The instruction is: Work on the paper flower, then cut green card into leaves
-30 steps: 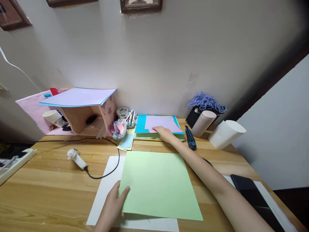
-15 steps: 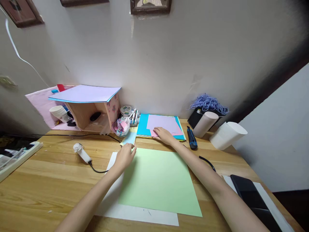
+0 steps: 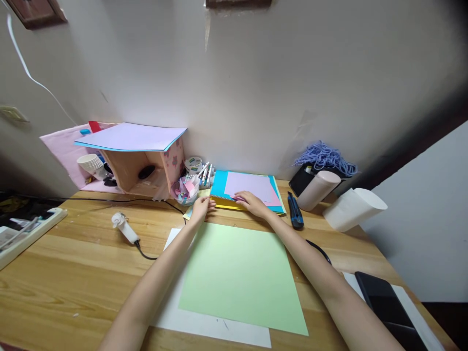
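Observation:
My left hand (image 3: 203, 208) is at the front left corner of a stack of coloured paper (image 3: 220, 180), its fingers closed on the edge. There the blue top layers stand slightly raised and a yellow sheet (image 3: 231, 204) shows beneath. My right hand (image 3: 253, 204) rests on the front of the stack, fingers stretched over a lavender sheet (image 3: 248, 185) and a pink one (image 3: 273, 197). Below both arms a large light green sheet (image 3: 241, 278) lies over a white sheet (image 3: 215, 329) on the wooden table.
A box with a lavender paper roof (image 3: 131, 136) stands back left, beside a small tub of paper scraps (image 3: 185, 190) and markers (image 3: 207, 174). A white glue gun (image 3: 125, 228) lies left. To the right are a blue utility knife (image 3: 295, 212), paper rolls (image 3: 354, 209), blue yarn (image 3: 325, 158) and a black device (image 3: 383, 297).
My left hand has moved forward and right, from the green sheet's top corner to the paper stack. The blue layers' front left edge has risen. My right hand stays on the stack.

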`<action>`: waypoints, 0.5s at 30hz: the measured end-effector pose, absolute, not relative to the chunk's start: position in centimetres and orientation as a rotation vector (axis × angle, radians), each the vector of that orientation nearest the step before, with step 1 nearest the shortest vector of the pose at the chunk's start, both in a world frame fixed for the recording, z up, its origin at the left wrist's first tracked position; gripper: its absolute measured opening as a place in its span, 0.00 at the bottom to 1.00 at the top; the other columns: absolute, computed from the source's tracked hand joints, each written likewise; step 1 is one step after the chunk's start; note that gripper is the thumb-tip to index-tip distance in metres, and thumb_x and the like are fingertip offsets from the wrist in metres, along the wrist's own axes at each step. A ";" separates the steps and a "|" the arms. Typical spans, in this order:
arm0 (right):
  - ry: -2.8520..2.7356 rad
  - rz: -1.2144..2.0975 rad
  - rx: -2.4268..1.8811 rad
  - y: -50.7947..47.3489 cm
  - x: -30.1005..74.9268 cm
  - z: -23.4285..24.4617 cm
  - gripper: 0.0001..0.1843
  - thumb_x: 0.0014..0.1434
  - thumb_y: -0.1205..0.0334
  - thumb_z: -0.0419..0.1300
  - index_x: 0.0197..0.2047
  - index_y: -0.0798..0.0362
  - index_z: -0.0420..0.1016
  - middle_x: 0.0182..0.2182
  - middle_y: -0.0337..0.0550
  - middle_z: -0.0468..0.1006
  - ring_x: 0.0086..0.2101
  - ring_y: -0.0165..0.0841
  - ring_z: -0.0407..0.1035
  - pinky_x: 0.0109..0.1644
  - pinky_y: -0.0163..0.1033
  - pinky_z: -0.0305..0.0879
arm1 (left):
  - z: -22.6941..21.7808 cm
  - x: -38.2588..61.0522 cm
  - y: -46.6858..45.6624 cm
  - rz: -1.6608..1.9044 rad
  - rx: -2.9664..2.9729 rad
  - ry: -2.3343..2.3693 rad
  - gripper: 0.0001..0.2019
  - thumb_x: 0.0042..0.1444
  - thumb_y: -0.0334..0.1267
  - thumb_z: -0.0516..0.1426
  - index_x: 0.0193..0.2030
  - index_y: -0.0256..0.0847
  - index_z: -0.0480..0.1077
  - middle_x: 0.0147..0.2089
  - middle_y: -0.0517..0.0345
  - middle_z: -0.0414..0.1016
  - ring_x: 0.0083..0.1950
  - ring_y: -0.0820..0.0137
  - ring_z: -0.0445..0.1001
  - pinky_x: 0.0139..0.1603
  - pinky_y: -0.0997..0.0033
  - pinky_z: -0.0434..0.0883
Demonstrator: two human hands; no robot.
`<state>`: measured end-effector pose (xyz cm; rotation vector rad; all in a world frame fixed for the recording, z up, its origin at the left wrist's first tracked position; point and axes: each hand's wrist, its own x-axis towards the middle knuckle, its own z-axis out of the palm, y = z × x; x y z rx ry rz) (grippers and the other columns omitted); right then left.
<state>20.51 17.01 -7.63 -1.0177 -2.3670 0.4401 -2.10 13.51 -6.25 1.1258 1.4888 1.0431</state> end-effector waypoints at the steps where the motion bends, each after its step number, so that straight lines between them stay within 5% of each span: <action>1: -2.359 0.454 -1.008 17.1 20.6 -7.8 0.15 0.61 0.56 0.49 0.47 0.51 0.69 0.47 0.46 0.71 0.48 0.35 0.64 0.53 0.43 0.59 | -6.3 -2.0 13.7 1.058 1.099 1.484 0.10 0.59 0.31 0.45 0.43 0.29 0.63 0.33 0.46 0.74 0.32 0.72 0.76 0.35 0.73 0.72; 15: -2.209 0.575 -1.013 17.4 20.7 -8.7 0.14 0.60 0.57 0.49 0.45 0.51 0.70 0.47 0.46 0.71 0.48 0.35 0.63 0.54 0.44 0.57 | -7.8 -3.1 13.0 1.000 1.201 1.690 0.11 0.50 0.34 0.53 0.38 0.35 0.72 0.32 0.51 0.76 0.33 0.66 0.74 0.34 0.71 0.69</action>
